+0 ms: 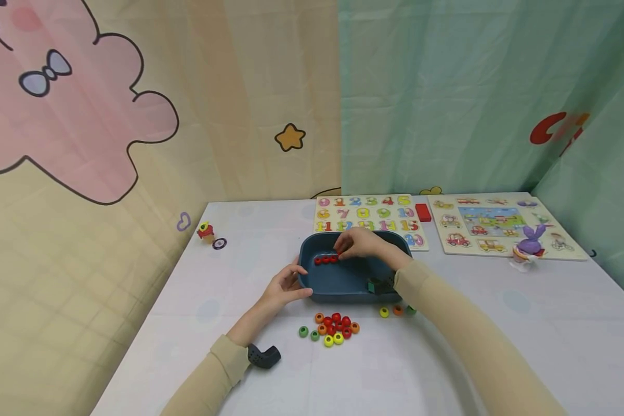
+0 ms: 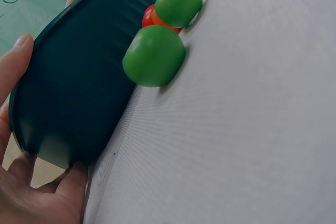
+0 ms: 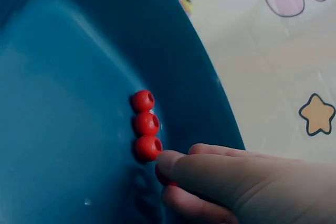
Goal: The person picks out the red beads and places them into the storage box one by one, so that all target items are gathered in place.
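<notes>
A dark blue rectangular basin point(image 1: 338, 284) stands on the table. My left hand point(image 1: 285, 287) grips its left end, thumb at the rim and fingers against the outer wall, as the left wrist view shows. Inside the basin is my right hand point(image 1: 361, 242), pinching a red bead point(image 3: 165, 177) that its fingers partly cover. That bead is at the end of a short row of red beads point(image 3: 147, 123) lying along the basin's far wall. In front of the basin lies a loose cluster of red, orange, yellow and green beads point(image 1: 339, 326).
A yellow bead point(image 1: 384, 312), an orange bead point(image 1: 397, 311) and a green one lie by the basin's front right corner. Behind are a number puzzle board point(image 1: 370, 215), a red block point(image 1: 423, 212) and a vehicle puzzle board point(image 1: 449, 250). Small toy figures point(image 1: 205, 232) stand at both sides.
</notes>
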`<state>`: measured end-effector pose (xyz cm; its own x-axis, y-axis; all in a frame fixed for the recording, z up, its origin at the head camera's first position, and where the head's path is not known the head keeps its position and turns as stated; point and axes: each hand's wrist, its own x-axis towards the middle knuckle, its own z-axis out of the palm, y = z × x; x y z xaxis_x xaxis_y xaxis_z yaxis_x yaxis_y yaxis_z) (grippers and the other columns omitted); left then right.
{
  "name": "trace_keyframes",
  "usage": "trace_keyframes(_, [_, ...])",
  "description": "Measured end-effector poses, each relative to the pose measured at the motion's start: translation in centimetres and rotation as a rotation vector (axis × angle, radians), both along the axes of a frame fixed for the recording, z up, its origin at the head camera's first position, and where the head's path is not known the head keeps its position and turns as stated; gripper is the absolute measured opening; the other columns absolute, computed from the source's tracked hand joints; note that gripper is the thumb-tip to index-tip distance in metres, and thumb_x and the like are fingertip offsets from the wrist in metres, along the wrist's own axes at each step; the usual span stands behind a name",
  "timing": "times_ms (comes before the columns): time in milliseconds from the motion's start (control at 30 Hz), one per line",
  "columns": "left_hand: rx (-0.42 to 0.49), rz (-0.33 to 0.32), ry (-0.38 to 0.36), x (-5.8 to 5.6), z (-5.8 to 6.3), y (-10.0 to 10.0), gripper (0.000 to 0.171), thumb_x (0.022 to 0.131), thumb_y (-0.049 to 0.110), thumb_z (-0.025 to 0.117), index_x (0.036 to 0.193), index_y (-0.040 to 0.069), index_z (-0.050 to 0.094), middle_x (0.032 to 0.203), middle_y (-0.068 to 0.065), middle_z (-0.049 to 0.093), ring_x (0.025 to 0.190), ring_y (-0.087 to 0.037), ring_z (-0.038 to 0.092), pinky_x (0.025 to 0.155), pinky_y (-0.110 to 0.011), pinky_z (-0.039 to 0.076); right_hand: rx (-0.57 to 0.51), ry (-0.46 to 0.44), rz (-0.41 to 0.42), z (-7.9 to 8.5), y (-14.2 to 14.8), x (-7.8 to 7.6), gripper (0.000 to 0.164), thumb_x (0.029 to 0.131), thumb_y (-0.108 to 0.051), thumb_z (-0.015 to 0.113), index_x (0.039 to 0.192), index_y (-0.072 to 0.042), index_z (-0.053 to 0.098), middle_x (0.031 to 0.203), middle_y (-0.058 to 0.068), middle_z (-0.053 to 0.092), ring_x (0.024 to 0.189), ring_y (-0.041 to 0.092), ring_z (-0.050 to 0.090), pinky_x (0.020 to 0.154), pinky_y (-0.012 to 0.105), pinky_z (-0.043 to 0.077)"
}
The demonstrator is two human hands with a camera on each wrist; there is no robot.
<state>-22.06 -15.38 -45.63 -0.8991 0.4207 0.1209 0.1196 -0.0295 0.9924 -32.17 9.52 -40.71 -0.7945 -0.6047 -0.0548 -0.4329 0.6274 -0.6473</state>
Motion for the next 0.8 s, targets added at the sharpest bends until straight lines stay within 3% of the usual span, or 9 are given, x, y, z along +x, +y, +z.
trace_keyframes(233, [-0.007,0.007,-0.006,0.0,0.0,0.0,0.042,0.078,0.006,0.068,0.112,-0.002,0.045,0.147,-0.004,0.013,0.129,-0.026,0.027,0.100,-0.031,0.031,0.087,-0.009,0.017,-0.6,-0.2,-0.2,0.023,0.078,-0.010,0.069,0.100,-0.010,0.064,0.092,0.001,0.064,0.084,0.012,0.060,0.073,0.026,0.050])
trace_keyframes(400, [-0.007,0.002,0.009,-0.1,-0.3,-0.1,0.044,0.077,0.009,0.069,0.111,-0.003,0.045,0.147,-0.003,0.014,0.129,-0.026,0.027,0.100,-0.031,0.031,0.066,-0.048,0.013,-0.4,-0.2,-0.1,0.030,0.078,-0.009,0.068,0.107,-0.008,0.062,0.098,0.004,0.064,0.090,0.015,0.060,0.075,0.028,0.050])
trace_keyframes(500, [-0.003,-0.003,0.003,-0.1,-0.3,-0.1,0.044,0.078,0.006,0.068,0.112,-0.005,0.044,0.147,-0.003,0.013,0.129,-0.026,0.026,0.100,-0.032,0.030,0.026,-0.053,-0.012,0.4,-0.2,0.2,0.037,0.078,-0.009,0.068,0.114,-0.007,0.058,0.103,0.005,0.063,0.093,0.015,0.060,0.075,0.028,0.050])
trace_keyframes(633, [-0.001,-0.012,-0.003,-0.1,-0.1,-0.1,0.040,0.079,0.001,0.065,0.113,-0.005,0.043,0.148,-0.004,0.011,0.129,-0.026,0.026,0.101,-0.035,0.029,-0.028,0.019,-0.021,2.6,0.2,1.6,0.044,0.076,-0.011,0.069,0.118,-0.006,0.056,0.106,0.005,0.063,0.084,0.014,0.061,0.069,0.027,0.051])
trace_keyframes(800, [-0.026,-0.012,0.001,0.5,1.1,0.1,0.039,0.080,0.002,0.064,0.112,-0.005,0.043,0.148,-0.008,0.010,0.129,-0.028,0.026,0.101,-0.038,0.030,-0.154,0.067,0.066,4.5,1.2,4.8,0.044,0.079,-0.017,0.068,0.120,-0.007,0.054,0.107,0.005,0.062,0.070,0.016,0.060,0.060,0.026,0.050])
